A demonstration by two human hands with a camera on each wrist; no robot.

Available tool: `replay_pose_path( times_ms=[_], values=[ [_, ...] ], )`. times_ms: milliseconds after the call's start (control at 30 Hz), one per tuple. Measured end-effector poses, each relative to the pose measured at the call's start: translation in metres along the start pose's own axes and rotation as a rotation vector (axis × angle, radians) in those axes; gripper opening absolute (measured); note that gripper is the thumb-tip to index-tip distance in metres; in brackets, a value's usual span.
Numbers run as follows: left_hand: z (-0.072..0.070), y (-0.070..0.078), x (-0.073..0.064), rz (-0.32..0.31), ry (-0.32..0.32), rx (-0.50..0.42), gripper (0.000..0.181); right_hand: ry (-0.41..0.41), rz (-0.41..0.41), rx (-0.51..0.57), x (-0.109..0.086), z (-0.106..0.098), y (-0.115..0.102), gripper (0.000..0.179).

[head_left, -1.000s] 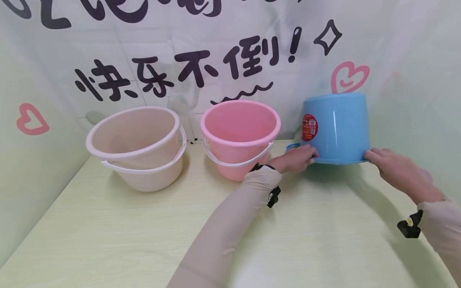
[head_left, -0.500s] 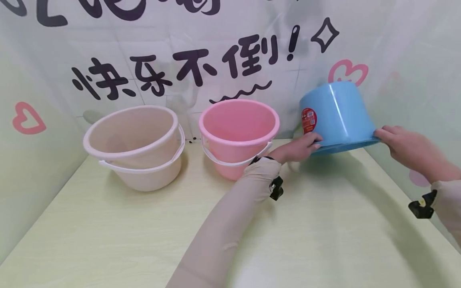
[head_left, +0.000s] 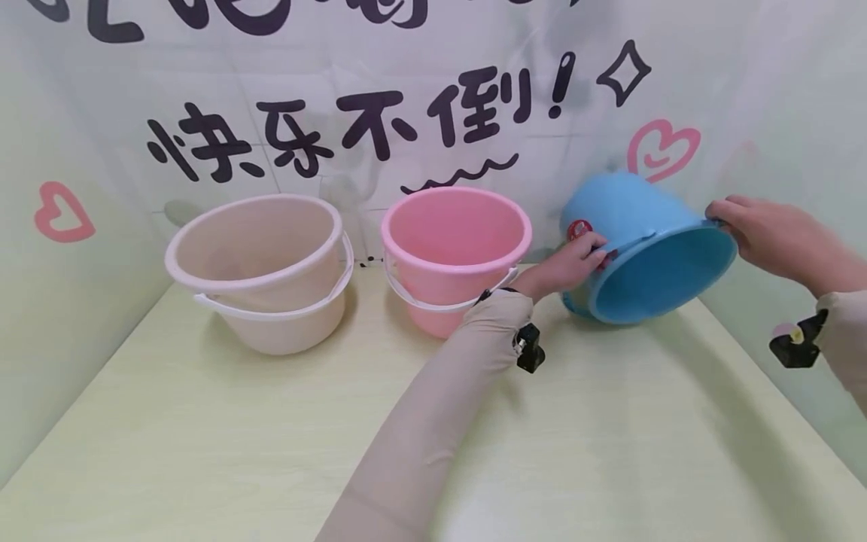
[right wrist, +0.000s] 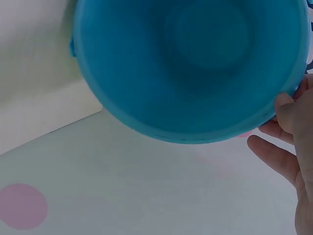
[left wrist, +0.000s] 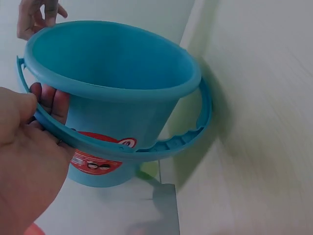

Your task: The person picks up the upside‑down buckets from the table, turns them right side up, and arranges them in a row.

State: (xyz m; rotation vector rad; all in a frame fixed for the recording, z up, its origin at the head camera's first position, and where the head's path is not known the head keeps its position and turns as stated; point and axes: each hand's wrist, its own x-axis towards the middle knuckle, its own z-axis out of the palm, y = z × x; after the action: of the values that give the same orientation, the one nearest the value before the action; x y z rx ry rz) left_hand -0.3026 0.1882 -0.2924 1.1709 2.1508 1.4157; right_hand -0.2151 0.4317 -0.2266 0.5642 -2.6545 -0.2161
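Observation:
A blue bucket [head_left: 623, 203] tilts onto its side at the right, its mouth facing forward and down to the right in the head view. My left hand [head_left: 565, 263] grips its near-left rim; in the left wrist view, the fingers curl under the rim, and the blue handle [left wrist: 98, 142] crosses the palm. On the opposite side, my right hand [head_left: 772, 233] pinches the upper right rim between thumb and fingers, as the right wrist view also shows. A red label [left wrist: 95, 164] marks the bucket's side. Whether the bucket touches the table cannot be told.
A pink bucket [head_left: 447, 297] stands upright left of the blue one, close to my left wrist. Farther left is an off-white bucket [head_left: 278, 331]. Both rest on the pale wooden table [head_left: 237, 436] before a wall sheet [head_left: 379, 45] with black lettering.
The blue bucket has turned from upside down onto its side, its mouth swinging up toward the front. My right hand has risen and moved right with the rim; my left hand keeps its hold.

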Motion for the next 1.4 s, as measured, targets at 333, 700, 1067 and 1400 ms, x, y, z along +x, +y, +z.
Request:
replay_pose_path(
  times_ms=[333, 700, 1067, 1400],
  values=[
    [0.005, -0.001, 0.000, -0.025, 0.072, -0.186, 0.025, -0.104, 0.014, 0.038, 0.032, -0.017, 0.005, 0.039],
    [0.009, -0.008, -0.022, -0.095, 0.165, -0.569, 0.031, -0.235, 0.003, 0.082, 0.076, -0.028, -0.006, 0.046],
    [0.018, -0.012, -0.029, -0.052, 0.279, -0.936, 0.030, -0.309, 0.017, 0.162, 0.120, -0.023, -0.022, 0.034],
    [0.021, -0.022, -0.034, -0.017, 0.416, -1.206, 0.022, -0.384, 0.036, 0.201, 0.154, -0.008, -0.037, 0.028]
  ],
)
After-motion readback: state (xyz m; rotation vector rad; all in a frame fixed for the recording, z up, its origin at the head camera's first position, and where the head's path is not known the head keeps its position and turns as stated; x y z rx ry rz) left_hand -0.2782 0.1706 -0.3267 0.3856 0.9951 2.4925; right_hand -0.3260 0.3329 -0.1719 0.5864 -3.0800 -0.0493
